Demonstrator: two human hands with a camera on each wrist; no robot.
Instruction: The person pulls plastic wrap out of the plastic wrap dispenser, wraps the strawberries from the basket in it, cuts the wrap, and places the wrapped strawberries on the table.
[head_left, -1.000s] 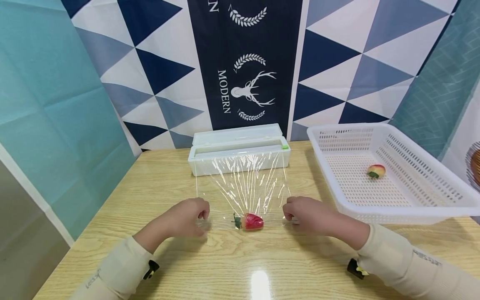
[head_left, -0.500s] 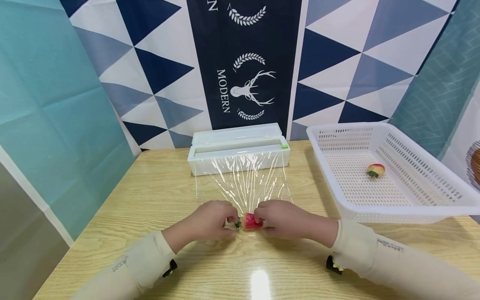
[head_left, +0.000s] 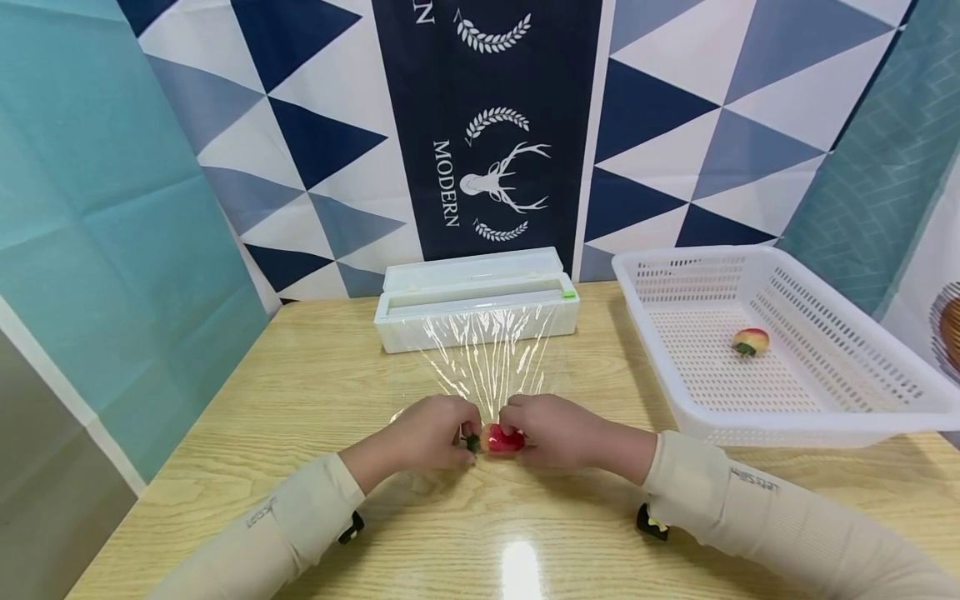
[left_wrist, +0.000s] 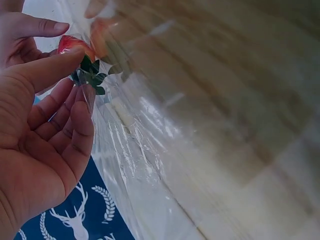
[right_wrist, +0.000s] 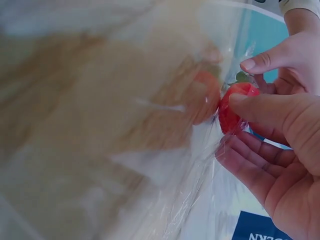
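A red strawberry point(head_left: 502, 440) lies on the table under or in clear plastic film point(head_left: 487, 367), which runs in creases back to a white box. At its green leaf end, the left hand point(head_left: 433, 433) holds it, thumb on top and fingers curled beneath the leaves point(left_wrist: 91, 77). The right hand point(head_left: 558, 432) grips the red end; in the right wrist view its thumb presses on the strawberry point(right_wrist: 231, 117), fingers below. Film lies between and around the fingers, and how many layers there are cannot be told.
The white box point(head_left: 480, 329) stands open at the back of the table point(head_left: 300, 367). On the right is a white perforated basket point(head_left: 795, 421) with a second, yellow-red fruit point(head_left: 751, 341) inside. Patterned cloth hangs behind.
Both hands have come inward from the film's two sides to the strawberry and now hold its ends. Since half a second ago they have shifted only slightly.
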